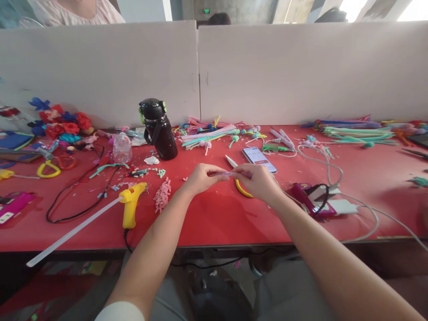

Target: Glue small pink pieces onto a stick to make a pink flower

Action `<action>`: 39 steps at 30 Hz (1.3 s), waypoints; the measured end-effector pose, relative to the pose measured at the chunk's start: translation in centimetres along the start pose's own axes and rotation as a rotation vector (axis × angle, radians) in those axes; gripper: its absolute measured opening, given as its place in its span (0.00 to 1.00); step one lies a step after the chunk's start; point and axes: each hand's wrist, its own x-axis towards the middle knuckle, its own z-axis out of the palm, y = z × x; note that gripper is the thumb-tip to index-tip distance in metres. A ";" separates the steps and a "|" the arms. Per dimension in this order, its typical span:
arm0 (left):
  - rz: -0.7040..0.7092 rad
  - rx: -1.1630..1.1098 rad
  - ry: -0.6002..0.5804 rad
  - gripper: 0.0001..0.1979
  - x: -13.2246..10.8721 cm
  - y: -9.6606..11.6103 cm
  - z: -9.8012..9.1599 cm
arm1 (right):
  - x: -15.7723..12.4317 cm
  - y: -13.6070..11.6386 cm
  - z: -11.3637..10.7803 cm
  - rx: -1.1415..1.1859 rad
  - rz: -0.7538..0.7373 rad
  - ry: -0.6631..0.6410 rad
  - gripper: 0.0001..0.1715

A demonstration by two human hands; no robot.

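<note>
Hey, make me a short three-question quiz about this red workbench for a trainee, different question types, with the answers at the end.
1. Multiple choice: what colour is the glue gun on the red table?
A) blue
B) yellow
C) green

2. True or false: the left hand and the right hand both pinch the thin purple strip.

3. Fill in the blank: as the picture shows it, the black flask stands to the ____ of the phone.

Key: 1. B; 2. True; 3. left.
</note>
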 end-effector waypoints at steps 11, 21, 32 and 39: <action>0.003 0.023 0.002 0.18 0.0 0.1 -0.1 | -0.1 -0.4 -0.1 0.006 0.050 0.006 0.10; 0.046 0.024 0.042 0.19 0.0 0.4 0.0 | -0.1 -0.4 0.2 0.052 0.035 0.014 0.09; 0.042 -0.066 -0.022 0.20 -0.2 1.4 -0.3 | -0.1 0.0 0.3 0.082 0.044 0.039 0.10; 0.010 -0.123 -0.041 0.17 0.1 1.2 -0.5 | -0.3 0.1 0.3 0.105 0.013 0.053 0.11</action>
